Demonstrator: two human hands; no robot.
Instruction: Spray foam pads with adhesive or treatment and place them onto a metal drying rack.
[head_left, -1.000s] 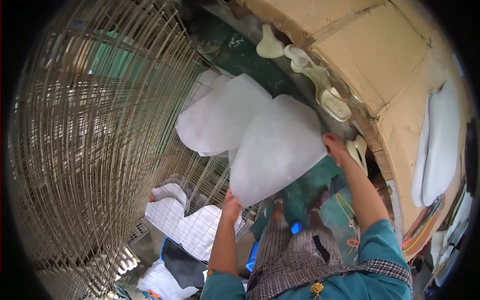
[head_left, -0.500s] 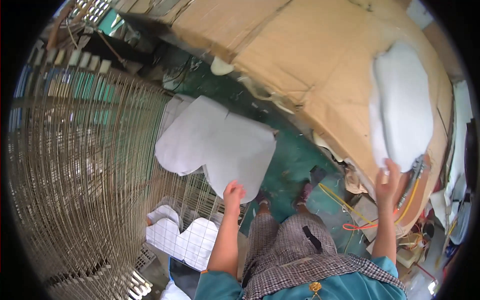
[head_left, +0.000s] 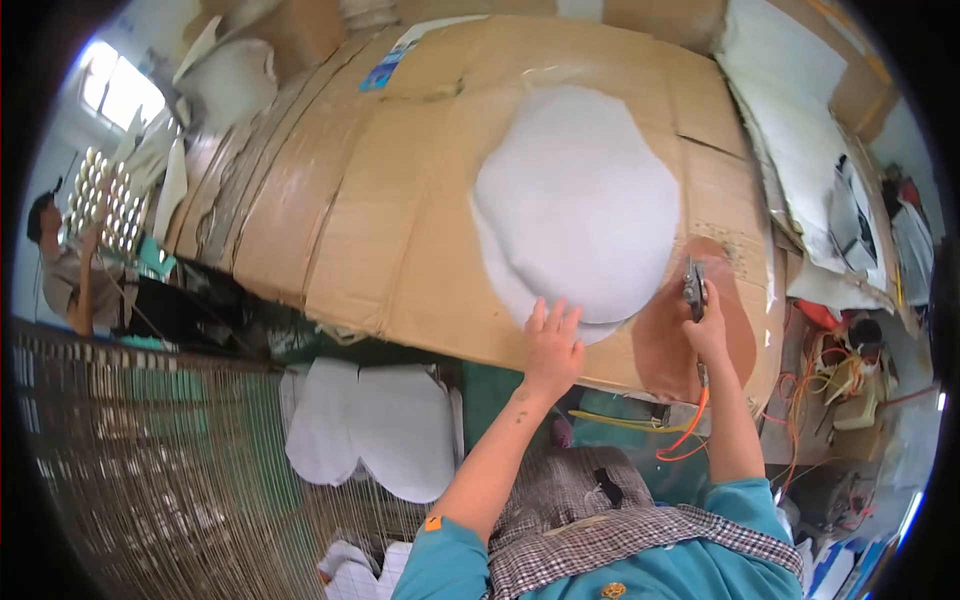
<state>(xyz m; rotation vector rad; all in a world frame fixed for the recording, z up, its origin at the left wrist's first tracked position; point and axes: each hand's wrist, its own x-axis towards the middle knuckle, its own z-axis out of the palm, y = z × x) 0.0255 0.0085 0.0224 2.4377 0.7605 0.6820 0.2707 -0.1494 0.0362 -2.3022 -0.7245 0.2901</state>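
Observation:
Pale grey rounded sheets (head_left: 580, 200) lie overlapped on the cardboard-covered table (head_left: 390, 240) in front of me. My left hand (head_left: 553, 350) rests at their near edge, fingers spread, gripping nothing. To the right, my right hand (head_left: 708, 325) is wrapped round a dark metal air gun (head_left: 693, 285) with an orange hose (head_left: 688, 430) hanging from it. Under that hand lies a brown rounded flat piece (head_left: 660, 345) at the table's near right. What the gun's nozzle looks like is too small to tell.
A wire rack (head_left: 180, 450) stands at the lower left, with more pale sheets (head_left: 375, 430) draped over it. Tangled hoses (head_left: 800, 390) lie at the right. Another person (head_left: 75, 270) is at the far left. A white-covered surface (head_left: 790, 130) adjoins the table's far right.
My view has swung up onto the table. The pale sheets have come down flat on the cardboard. My right hand has left them and taken hold of the air gun; my left has moved to their edge.

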